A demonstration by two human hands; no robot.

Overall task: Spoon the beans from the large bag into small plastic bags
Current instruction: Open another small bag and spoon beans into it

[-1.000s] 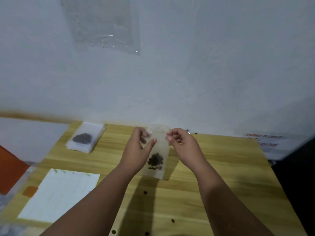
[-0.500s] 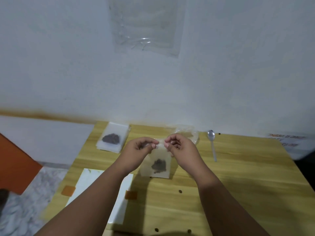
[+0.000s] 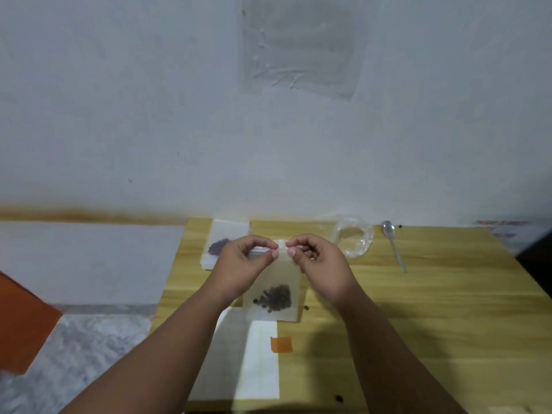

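Right now both hands are up over the wooden counter [image 3: 433, 309], pinching the top edge of a small plastic bag [image 3: 276, 282]. The left hand [image 3: 242, 265] and right hand [image 3: 318, 264] each have their fingers clamped on that strip, nearly touching. Dark beans [image 3: 276, 297] sit in the bag's bottom. Behind lie another filled bag [image 3: 222, 246], a crumpled large bag [image 3: 354, 239] and a spoon [image 3: 394, 245].

Pale grey wall [image 3: 149, 100], wooden table [image 3: 433, 309], marbled floor [image 3: 89, 348]
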